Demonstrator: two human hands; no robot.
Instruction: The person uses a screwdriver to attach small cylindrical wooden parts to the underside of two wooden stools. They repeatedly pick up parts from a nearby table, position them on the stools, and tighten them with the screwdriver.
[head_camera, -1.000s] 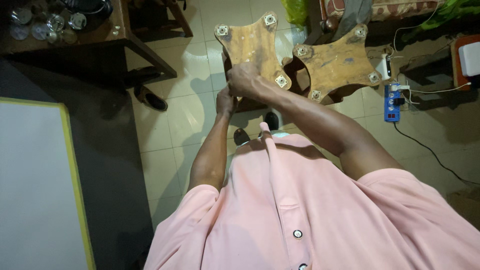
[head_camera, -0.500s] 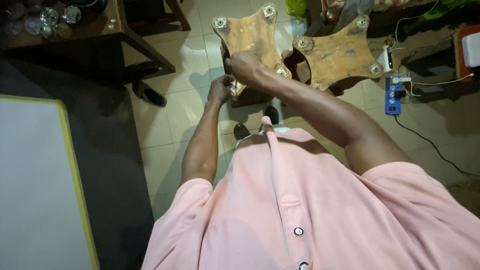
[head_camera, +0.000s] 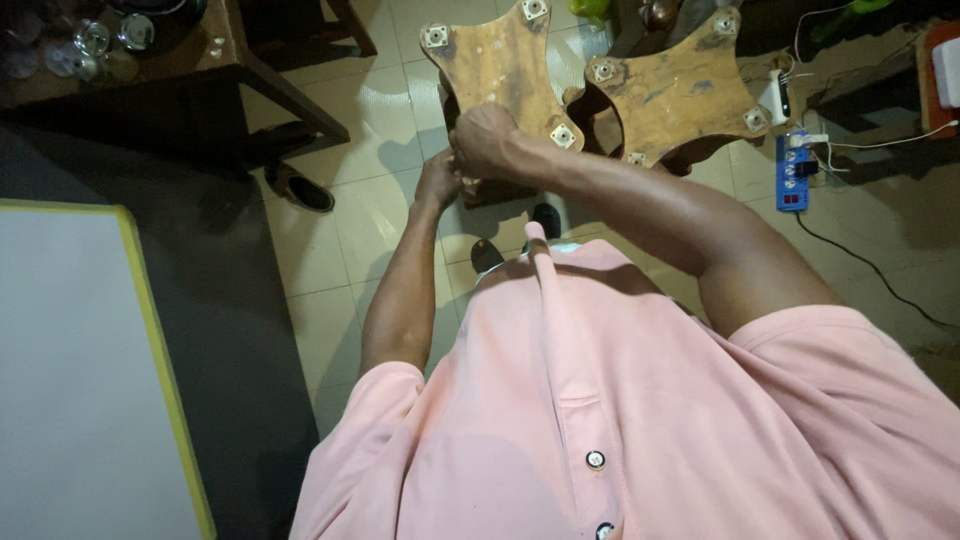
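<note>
Two hands: my right hand (head_camera: 482, 140) and left hand (head_camera: 437, 183) clasp the wooden board (head_camera: 500, 62) edge, fingers seemingly curled; stiff, heavy.

I see a blue power strip (head_camera: 793, 172) on the tiled floor (head_camera: 350, 215), a dark wooden table (head_camera: 250, 70) holding glass jars (head_camera: 92, 40), and a yellow-edged white board (head_camera: 70, 380).

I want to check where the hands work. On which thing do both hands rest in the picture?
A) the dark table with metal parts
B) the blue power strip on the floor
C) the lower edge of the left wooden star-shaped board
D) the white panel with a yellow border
C: the right hand and the left hand meet at the lower edge of the left wooden board, far from the other things.
</note>
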